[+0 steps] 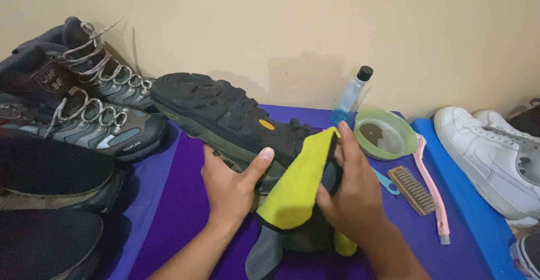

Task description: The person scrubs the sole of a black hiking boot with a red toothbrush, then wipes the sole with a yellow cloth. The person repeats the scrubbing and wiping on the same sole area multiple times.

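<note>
A dark boot (225, 117) lies tipped on its side over the purple cloth (180, 212), its black lugged sole facing up. My left hand (230, 187) grips the boot at its middle, thumb pressed on the sole's edge. My right hand (351, 193) holds a yellow and grey cloth (298, 187) against the heel end of the boot, with the fingers wrapped over the fold. The cloth's grey tail hangs down toward me.
Two laced hiking boots (84, 105) stand at the left, with dark shoes (50, 178) in front of them. Right of the boot are a clear bottle of blue liquid (350, 97), a green bowl (385, 133), a wooden brush (412, 190), a pink brush (433, 190) and white sneakers (495, 156).
</note>
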